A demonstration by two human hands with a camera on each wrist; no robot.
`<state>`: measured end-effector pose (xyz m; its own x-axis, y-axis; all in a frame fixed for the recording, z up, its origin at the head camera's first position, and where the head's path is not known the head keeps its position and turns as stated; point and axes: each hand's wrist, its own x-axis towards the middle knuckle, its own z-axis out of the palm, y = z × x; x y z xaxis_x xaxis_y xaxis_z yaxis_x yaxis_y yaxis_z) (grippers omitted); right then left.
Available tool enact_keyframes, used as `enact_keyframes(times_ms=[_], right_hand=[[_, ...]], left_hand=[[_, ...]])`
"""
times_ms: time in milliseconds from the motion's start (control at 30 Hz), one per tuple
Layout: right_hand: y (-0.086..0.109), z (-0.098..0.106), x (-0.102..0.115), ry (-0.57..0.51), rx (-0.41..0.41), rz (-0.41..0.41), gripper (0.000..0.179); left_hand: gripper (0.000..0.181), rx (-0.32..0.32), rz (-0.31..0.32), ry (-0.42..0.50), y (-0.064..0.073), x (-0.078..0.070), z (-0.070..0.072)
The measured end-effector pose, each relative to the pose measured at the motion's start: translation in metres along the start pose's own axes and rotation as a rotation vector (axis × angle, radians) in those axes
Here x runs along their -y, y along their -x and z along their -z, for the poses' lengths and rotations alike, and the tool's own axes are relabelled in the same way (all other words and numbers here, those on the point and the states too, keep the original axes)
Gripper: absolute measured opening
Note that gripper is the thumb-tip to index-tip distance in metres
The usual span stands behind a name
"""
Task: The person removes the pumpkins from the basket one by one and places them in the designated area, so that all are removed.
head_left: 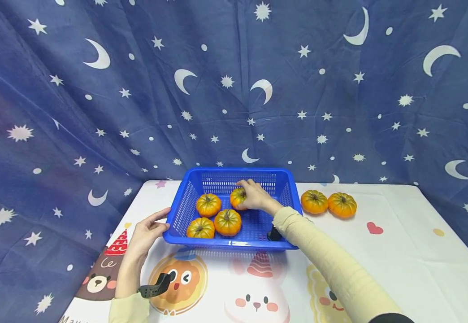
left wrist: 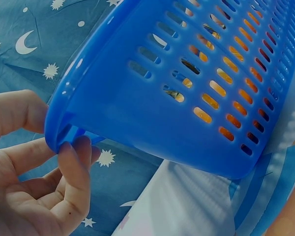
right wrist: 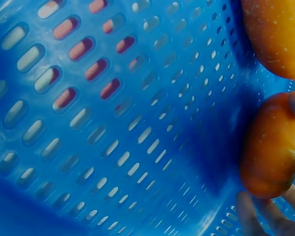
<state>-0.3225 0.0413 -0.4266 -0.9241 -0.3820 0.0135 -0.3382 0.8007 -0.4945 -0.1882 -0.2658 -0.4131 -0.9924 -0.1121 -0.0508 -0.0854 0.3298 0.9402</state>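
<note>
A blue plastic basket (head_left: 240, 243) with slotted walls stands on the table. My left hand (head_left: 143, 235) holds its left rim; in the left wrist view the fingers and thumb curl round the rim's edge (left wrist: 64, 105). Inside the basket, my right hand (head_left: 255, 197) grips a small orange pumpkin (head_left: 236, 197) near the back wall. The right wrist view shows this pumpkin (right wrist: 270, 147) with fingers above and below it. Other pumpkins in the basket are one at the back left (head_left: 208, 205), one at the front left (head_left: 200, 229) and one in the middle (head_left: 227, 223).
Two more pumpkins, one nearer (head_left: 314, 202) and one farther right (head_left: 342, 205), sit side by side on the table to the right of the basket. A white tablecloth (head_left: 395, 242) with cartoon prints covers the table. Behind it hangs a dark blue curtain (head_left: 218, 58) with stars and moons.
</note>
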Motion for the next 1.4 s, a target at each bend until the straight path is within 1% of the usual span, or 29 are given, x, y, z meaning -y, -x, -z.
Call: enact_keyframes(times_ms=[200,600,967,1167,1400], right_hand=[[-0.002,-0.002,-0.002,0.031,0.009,0.005,0.078],[0.000,-0.001,-0.001,0.000,0.047,0.008,0.077],[-0.003,-0.003,-0.002,0.001,0.028,0.011,0.073],[-0.001,0.002,-0.001,-0.002,-0.002,0.008,0.075],[0.006,0.011,0.001,-0.004,-0.010,-0.003,0.073]], left_hand=[[0.049,-0.002,0.001,-0.003,0.000,0.000,0.000],[0.049,-0.002,0.001,-0.009,0.001,0.001,0.000],[0.049,0.010,-0.003,-0.008,0.000,0.000,0.000],[0.049,0.011,-0.005,-0.009,-0.001,0.001,0.001],[0.050,0.018,-0.004,-0.001,-0.001,0.001,0.001]])
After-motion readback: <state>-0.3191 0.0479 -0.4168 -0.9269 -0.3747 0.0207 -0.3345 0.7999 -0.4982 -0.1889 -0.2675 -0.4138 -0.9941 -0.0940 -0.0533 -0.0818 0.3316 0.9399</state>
